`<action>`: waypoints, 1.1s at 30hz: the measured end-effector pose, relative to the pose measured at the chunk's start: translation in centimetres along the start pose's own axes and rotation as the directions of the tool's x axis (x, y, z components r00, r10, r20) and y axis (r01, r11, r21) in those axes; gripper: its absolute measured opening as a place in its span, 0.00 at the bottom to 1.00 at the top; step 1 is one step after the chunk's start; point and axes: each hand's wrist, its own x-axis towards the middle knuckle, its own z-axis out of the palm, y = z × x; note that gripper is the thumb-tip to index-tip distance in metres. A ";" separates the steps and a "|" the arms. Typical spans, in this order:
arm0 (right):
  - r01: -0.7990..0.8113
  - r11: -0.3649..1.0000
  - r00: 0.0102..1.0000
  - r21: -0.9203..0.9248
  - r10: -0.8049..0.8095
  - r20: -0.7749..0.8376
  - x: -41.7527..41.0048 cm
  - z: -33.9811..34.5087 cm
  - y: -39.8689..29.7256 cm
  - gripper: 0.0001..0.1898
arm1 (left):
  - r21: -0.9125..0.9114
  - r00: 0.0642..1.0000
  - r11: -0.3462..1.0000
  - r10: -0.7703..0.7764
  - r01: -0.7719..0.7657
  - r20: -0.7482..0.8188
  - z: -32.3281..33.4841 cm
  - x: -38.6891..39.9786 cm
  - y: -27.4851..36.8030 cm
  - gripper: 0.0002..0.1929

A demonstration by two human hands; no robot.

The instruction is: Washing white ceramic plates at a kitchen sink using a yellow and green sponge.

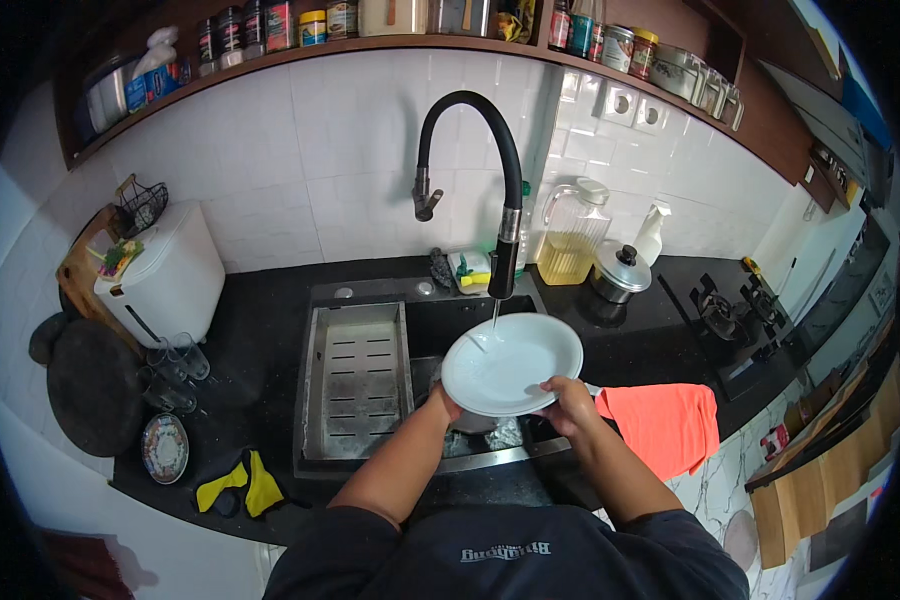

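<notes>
Both hands hold a white oval plate [521, 367] above the black sink basin [439, 322]. My left hand [444, 405] grips its lower left rim, the fingers hidden beneath it. At the lower right rim is my right hand [570, 405], its thumb over the edge. Water runs from the black flexible-neck faucet [504, 262] onto the plate's upper left area. Under the plate, the basin holds items that are mostly covered, too hidden to name. A slotted metal tray [360, 412] fills the sink's left side.
An orange cloth [664, 427] hangs over the counter edge at right. A glass pitcher [570, 244], a lidded pot [621, 274] and a gas hob [727, 315] stand beyond. Drinking glasses [176, 367], a patterned dish [165, 448] and yellow-black gloves [244, 484] lie left.
</notes>
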 end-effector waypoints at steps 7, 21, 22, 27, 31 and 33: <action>-0.302 0.921 0.952 0.246 0.280 0.119 -0.9 -2.0 0.9 0.22 | -0.297 0.849 0.953 0.201 -0.055 0.488 5.1 -6.2 3.6 0.23; -0.142 0.973 0.954 0.182 0.085 0.288 3.6 -1.1 4.7 0.31 | 0.887 0.933 0.366 0.319 -0.282 0.165 9.4 -12.4 16.9 0.28; -0.138 0.982 0.955 0.128 0.098 0.279 3.9 -1.5 5.1 0.30 | 0.891 0.934 0.361 0.322 -0.274 0.156 10.0 -13.1 17.9 0.28; -0.216 0.973 0.938 -0.079 0.229 0.259 3.9 -3.7 6.8 0.25 | 0.910 0.793 -0.412 0.568 0.042 0.220 12.9 -17.8 20.2 0.28; -0.174 0.980 0.941 -0.095 0.194 0.277 3.7 -3.7 6.0 0.20 | 0.695 0.703 -0.710 0.552 0.115 0.447 11.2 -18.5 19.0 0.31; -0.144 0.981 0.933 -0.129 0.178 0.314 3.4 -3.5 5.8 0.19 | 0.680 0.704 -0.722 0.550 0.129 0.449 9.5 -18.0 18.5 0.31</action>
